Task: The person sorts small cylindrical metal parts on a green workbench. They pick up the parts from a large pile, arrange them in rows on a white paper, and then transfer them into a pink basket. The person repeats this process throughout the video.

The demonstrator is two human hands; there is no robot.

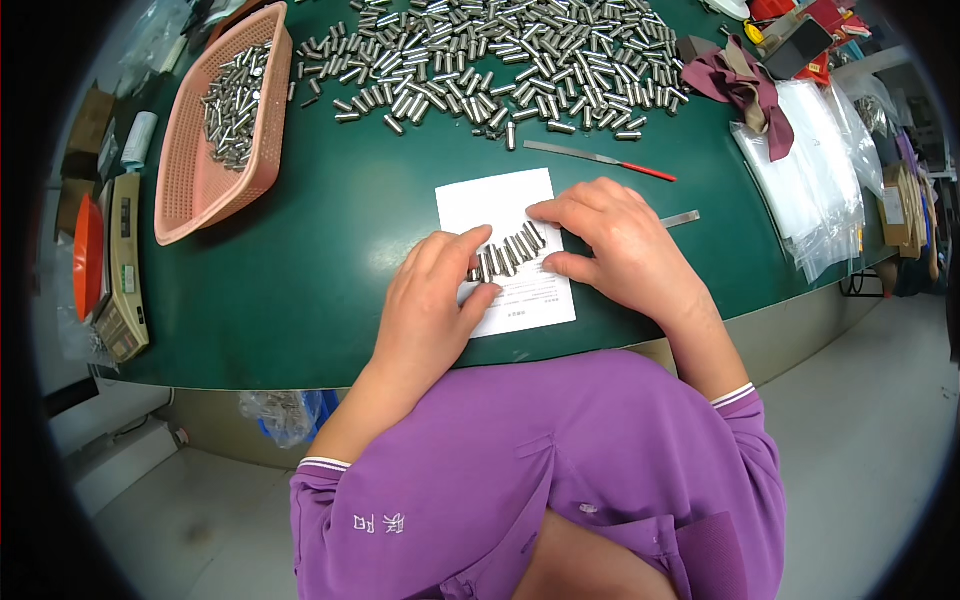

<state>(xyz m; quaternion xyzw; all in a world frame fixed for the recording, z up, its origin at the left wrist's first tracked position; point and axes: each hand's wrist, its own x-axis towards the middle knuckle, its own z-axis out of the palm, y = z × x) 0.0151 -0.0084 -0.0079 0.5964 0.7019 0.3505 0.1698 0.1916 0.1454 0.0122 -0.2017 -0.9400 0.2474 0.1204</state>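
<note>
A short row of shiny metal pins (508, 255) lies side by side across a white printed sheet (530, 312) on the table. At the row's left end, my left hand (425, 290) has its thumb and index finger curled around the outermost pins. My right hand (625, 240) is at the other end, thumb and index finger apart on either side of the last pins, with a gap showing between the fingertips and the metal. My palms hide part of the sheet's edges.
A large heap of similar pins (520, 60) covers the far side of the green table (300, 300). Left stand a pink basket (215, 205) of metal parts and a scale (125, 270). Right are a red-handled file (600, 158), a metal strip (682, 218), a cloth (745, 85) and plastic bags (805, 170).
</note>
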